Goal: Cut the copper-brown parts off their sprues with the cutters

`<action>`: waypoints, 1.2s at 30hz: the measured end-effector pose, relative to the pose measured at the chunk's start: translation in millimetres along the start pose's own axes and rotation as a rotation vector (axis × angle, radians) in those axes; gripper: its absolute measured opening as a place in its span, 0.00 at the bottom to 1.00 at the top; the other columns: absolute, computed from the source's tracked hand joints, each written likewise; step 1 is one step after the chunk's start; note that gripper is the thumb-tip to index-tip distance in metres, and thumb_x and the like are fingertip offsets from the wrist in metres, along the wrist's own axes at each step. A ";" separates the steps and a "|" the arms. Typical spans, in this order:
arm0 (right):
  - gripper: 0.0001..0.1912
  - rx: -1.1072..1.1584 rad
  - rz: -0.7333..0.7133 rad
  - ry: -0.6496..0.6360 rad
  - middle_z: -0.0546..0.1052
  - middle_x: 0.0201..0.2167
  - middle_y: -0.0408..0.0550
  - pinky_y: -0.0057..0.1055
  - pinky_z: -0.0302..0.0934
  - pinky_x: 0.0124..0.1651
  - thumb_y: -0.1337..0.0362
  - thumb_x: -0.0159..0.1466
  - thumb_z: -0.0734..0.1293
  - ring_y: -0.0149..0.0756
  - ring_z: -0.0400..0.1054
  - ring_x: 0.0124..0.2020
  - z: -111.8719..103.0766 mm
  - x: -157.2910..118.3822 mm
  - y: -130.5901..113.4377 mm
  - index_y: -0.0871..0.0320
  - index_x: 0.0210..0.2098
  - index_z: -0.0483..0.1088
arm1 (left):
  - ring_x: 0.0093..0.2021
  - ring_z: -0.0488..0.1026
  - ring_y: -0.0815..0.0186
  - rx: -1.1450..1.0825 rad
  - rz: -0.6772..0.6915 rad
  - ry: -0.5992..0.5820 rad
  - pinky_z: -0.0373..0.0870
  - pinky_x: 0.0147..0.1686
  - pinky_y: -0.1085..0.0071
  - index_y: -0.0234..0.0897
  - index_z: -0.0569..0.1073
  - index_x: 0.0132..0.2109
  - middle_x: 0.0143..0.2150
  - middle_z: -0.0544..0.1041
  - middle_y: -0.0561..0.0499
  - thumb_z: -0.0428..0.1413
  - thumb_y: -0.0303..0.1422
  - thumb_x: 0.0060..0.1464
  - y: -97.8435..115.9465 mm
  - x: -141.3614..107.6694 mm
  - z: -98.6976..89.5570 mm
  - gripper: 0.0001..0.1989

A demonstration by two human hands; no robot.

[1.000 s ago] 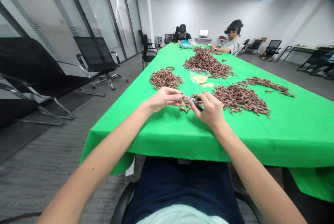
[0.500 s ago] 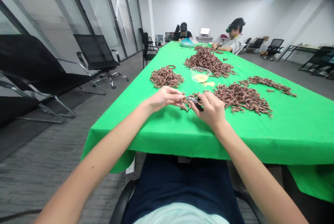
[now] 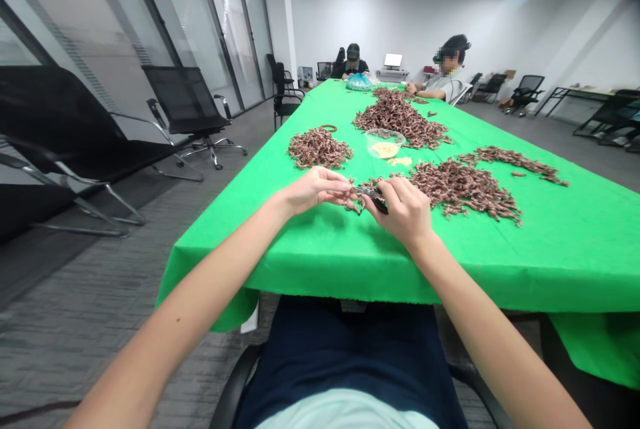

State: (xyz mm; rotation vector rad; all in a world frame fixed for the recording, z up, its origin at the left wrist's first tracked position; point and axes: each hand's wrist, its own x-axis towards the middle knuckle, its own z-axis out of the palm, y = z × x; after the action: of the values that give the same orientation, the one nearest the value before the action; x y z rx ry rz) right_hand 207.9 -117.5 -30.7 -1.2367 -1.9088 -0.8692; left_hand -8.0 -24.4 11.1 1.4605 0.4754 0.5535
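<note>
Closed around the dark handles of small metal-jawed pliers point(image 3: 379, 203), my right hand point(image 3: 407, 209) works just above the near part of the table. My left hand point(image 3: 316, 187) pinches a small knobbly brown piece point(image 3: 352, 193) at the plier jaws; the fingers partly hide it. A few similar pieces lie under the jaws. Right of my right hand spreads a pile of brown pieces point(image 3: 465, 189). Beyond my left hand sits a smaller brown pile point(image 3: 319, 148). A clear plastic bowl point(image 3: 371, 147) holds pale bits, with some pale crumbs point(image 3: 400, 161) beside it.
A green cloth point(image 3: 320, 262) covers the long table. Farther back are a large brown pile point(image 3: 395, 115) and a blue plastic bag point(image 3: 359, 82). Two people sit at the far part of the table. Black chairs point(image 3: 185, 102) stand along the left.
The pliers and the pinched piece have shifted very slightly, with the handles tilting a little. Both hands stay in almost the same place.
</note>
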 end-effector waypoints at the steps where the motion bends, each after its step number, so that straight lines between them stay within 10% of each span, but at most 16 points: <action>1: 0.11 0.004 0.004 -0.003 0.75 0.33 0.52 0.37 0.60 0.38 0.54 0.70 0.63 0.43 0.68 0.37 -0.2 0.0 -0.2 0.56 0.39 0.68 | 0.31 0.80 0.67 -0.002 -0.002 0.001 0.76 0.33 0.75 0.29 0.82 0.38 0.36 0.84 0.41 0.68 0.32 0.50 -0.1 0.2 -0.1 0.09; 36: 0.16 -0.032 0.009 -0.013 0.74 0.28 0.49 0.34 0.54 0.34 0.52 0.69 0.64 0.39 0.66 0.31 2.5 -1.4 -2.2 0.56 0.31 0.70 | 0.33 0.82 0.63 0.156 0.077 -0.009 0.80 0.38 0.70 0.29 0.82 0.41 0.35 0.84 0.41 0.69 0.35 0.50 -3.9 0.5 0.8 0.14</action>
State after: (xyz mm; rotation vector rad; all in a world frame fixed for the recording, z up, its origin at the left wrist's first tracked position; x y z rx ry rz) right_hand 205.8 -116.8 -33.5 -1.2721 -1.9049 -0.8921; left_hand -6.8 -24.8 7.2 1.6348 0.4643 0.5813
